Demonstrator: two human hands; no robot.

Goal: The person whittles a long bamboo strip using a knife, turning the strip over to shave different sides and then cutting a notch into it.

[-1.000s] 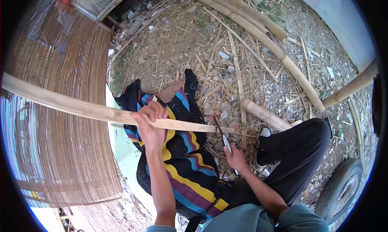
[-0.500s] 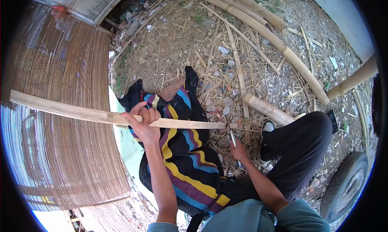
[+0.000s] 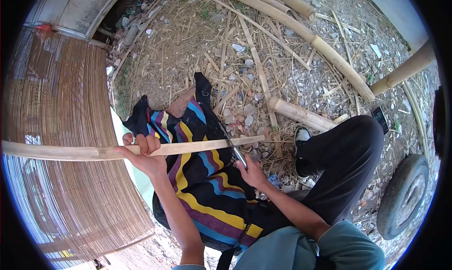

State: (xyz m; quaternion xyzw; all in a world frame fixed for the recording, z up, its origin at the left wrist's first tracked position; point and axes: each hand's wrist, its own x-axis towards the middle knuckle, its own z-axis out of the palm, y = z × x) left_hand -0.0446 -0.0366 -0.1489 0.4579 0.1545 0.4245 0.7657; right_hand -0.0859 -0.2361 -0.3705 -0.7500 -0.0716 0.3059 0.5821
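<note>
My left hand [image 3: 141, 153] grips a long pale bamboo slat [image 3: 70, 152] that runs level from the far left to the middle of the view. My right hand [image 3: 253, 173] holds a knife [image 3: 230, 145] by its handle. The blade stands against the slat near its right end [image 3: 245, 140]. Under both hands a dark cloth with yellow, blue and purple stripes [image 3: 207, 176] lies over my lap. My black trouser leg [image 3: 348, 162] bends to the right.
A woven bamboo mat [image 3: 61, 105] fills the left side. Thick bamboo poles [image 3: 329, 58] and a short cut piece [image 3: 301, 115] lie on ground littered with shavings and stones. A tyre [image 3: 405, 194] sits at the right edge, a phone [image 3: 379, 120] near my knee.
The slat has swung from slanted to level and slid left. My right hand brought the knife from past the slat's end onto the slat itself.
</note>
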